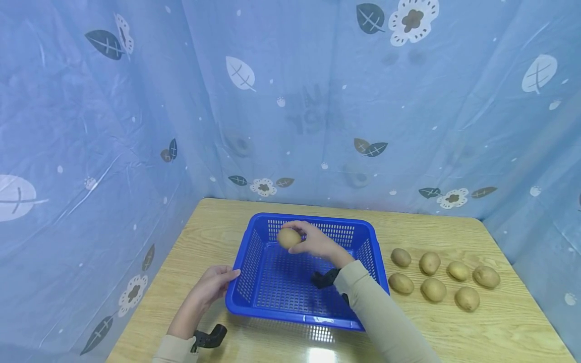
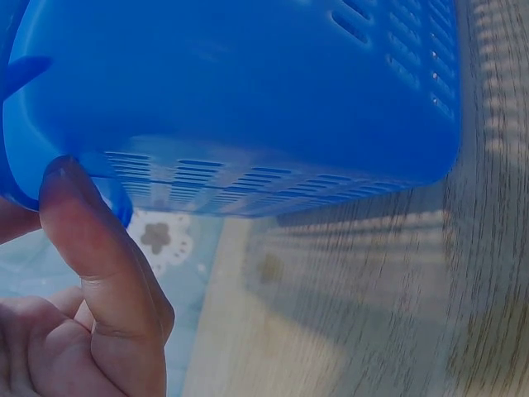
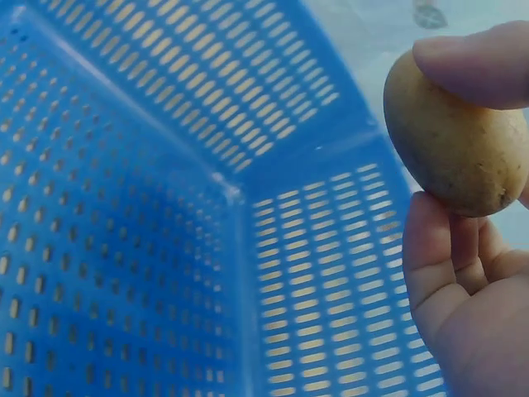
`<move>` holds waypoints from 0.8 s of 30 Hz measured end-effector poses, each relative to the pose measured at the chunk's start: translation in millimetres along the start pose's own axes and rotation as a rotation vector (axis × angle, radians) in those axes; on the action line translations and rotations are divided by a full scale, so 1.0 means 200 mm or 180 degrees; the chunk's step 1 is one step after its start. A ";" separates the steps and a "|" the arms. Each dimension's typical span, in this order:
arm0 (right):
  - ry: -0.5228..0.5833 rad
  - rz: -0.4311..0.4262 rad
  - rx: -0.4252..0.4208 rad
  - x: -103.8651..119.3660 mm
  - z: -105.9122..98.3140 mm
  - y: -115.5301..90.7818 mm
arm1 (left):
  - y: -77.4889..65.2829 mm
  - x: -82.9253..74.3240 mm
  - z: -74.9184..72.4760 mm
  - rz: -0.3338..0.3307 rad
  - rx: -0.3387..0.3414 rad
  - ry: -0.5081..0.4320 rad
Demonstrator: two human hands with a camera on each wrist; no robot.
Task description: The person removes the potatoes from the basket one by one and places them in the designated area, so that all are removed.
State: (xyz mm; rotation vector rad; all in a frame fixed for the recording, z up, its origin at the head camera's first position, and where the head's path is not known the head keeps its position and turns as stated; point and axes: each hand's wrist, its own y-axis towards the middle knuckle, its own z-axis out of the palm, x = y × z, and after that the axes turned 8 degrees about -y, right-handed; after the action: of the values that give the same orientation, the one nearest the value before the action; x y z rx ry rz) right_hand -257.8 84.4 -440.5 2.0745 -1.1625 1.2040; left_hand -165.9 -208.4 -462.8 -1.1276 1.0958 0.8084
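A brown potato is pinched between the thumb and fingers of my right hand, over the back left part of the blue plastic basket. The right wrist view shows this potato with the thumb on one side and fingertips on the other, above the slotted walls. My left hand grips the basket's left rim, thumb on top. From the left wrist view, a finger of that hand presses up under the rim. No other potato shows on the visible basket floor.
Several potatoes lie in two loose rows on the wooden table right of the basket, among them a small pale one and a larger one. A blue patterned curtain hangs behind and along both sides.
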 end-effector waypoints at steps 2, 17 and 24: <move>0.0007 -0.0007 -0.0066 0.00 -0.02 0.00 | 0.00 0.00 0.00 0.0000 -0.0014 0.0010; 0.0007 -0.0171 -0.0205 0.16 -0.10 -0.16 | 0.00 0.00 0.00 -0.0010 -0.0088 0.0056; 0.0121 -0.0360 -0.0307 0.19 -0.14 -0.24 | 0.01 0.00 0.00 -0.0004 -0.0060 0.0072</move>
State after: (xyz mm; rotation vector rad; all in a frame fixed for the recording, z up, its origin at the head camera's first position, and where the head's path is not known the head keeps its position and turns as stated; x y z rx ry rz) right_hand -220.0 114.7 -392.9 2.0087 -1.0501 1.1079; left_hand -168.1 -208.7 -463.9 -1.1557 1.1081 0.8084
